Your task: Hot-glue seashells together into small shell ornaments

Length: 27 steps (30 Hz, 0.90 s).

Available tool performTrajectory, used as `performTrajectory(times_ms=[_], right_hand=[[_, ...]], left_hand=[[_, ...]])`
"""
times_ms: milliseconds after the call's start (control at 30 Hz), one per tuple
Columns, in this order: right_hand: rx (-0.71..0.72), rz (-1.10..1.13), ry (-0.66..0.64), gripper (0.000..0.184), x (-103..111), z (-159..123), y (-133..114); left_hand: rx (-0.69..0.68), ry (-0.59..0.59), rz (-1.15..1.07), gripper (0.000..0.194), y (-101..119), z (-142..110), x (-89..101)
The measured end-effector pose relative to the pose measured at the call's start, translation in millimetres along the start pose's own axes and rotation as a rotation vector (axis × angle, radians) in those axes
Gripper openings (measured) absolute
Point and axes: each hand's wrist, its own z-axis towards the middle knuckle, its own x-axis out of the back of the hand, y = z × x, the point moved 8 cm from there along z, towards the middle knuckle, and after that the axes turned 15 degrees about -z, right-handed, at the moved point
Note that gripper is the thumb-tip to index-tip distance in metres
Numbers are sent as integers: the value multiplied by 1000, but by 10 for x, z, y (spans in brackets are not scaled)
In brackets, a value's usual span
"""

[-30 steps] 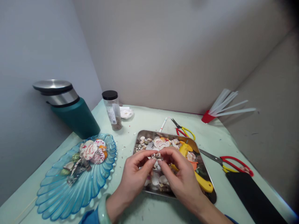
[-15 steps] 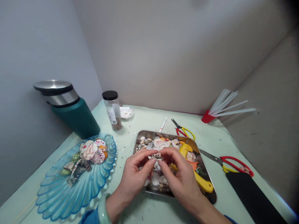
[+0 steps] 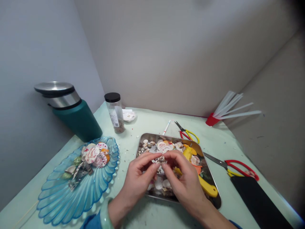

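Over the metal tray [image 3: 152, 136], both hands meet at a small piece [image 3: 160, 160] set with little shells, with a silvery metal part along its lower side. My left hand [image 3: 138, 176] pinches its left end between thumb and index finger. The right end is pinched the same way by my right hand [image 3: 184, 178]. Fingertips hide part of the piece. Below lie loose seashells [image 3: 164, 146] in the tray, along with a yellow tool [image 3: 208, 187] resembling a hot glue gun, partly covered by my right hand.
A blue scalloped dish [image 3: 83, 203] with decorated shells [image 3: 91, 154] stands left. Behind it are a teal bottle [image 3: 78, 121] and a black-lidded jar [image 3: 114, 114]. Small scissors [image 3: 188, 133], larger scissors [image 3: 240, 167], a black flat object [image 3: 257, 203] and a red cup [image 3: 212, 120] of translucent sticks are right.
The small shell piece has tilted slightly between my fingertips, showing more of its shells. Both hands stay in nearly the same place.
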Motion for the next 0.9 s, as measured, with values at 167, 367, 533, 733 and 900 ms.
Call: performTrajectory(times_ms=[167,367,533,733,900], right_hand=[[7,13,-10,13,-7,4,-19],[11,29,-20,14,-15,5,-19],[48,26,-8,14,-6,6,-24],[99,-20,19,18,26,6,-56],[153,-57,49,20,45,-2,-97]], left_hand=[[34,34,-58,21,-45,17,25],[45,47,-107,20,-51,32,25],[76,42,-139,20,-63,32,17],[88,17,-150,22,-74,29,0],[65,1,-159,22,-69,22,1]])
